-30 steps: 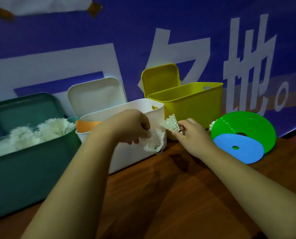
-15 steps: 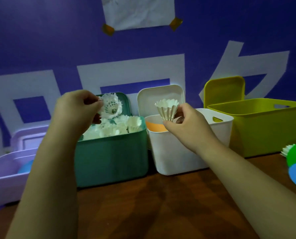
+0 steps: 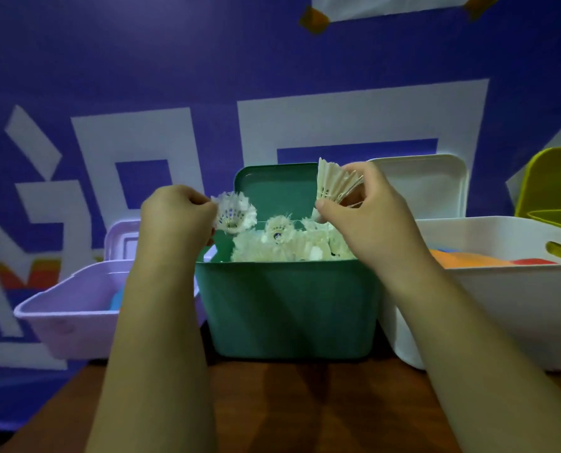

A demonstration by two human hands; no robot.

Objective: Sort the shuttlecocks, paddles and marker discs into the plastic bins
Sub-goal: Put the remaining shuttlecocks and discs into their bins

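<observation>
**A:** Where are the shuttlecocks now?

**B:** One in each hand. The left hand (image 3: 177, 210) pinches the first shuttlecock (image 3: 235, 214), and the right hand (image 3: 370, 207) grips the second shuttlecock (image 3: 333, 184) a little higher. The green bin (image 3: 285, 305) sits below both hands, its white heap (image 3: 289, 243) between them.

**A:** How best to drop them?

**B:** I'd lower each one close to the heap before letting go. Otherwise one may bounce into the white bin (image 3: 501, 315), just right of the right hand.

Shuttlecocks (image 3: 282, 246) lie in the middle bin (image 3: 289, 305), between left bin (image 3: 73, 325) and right bin (image 3: 518, 308).
</observation>
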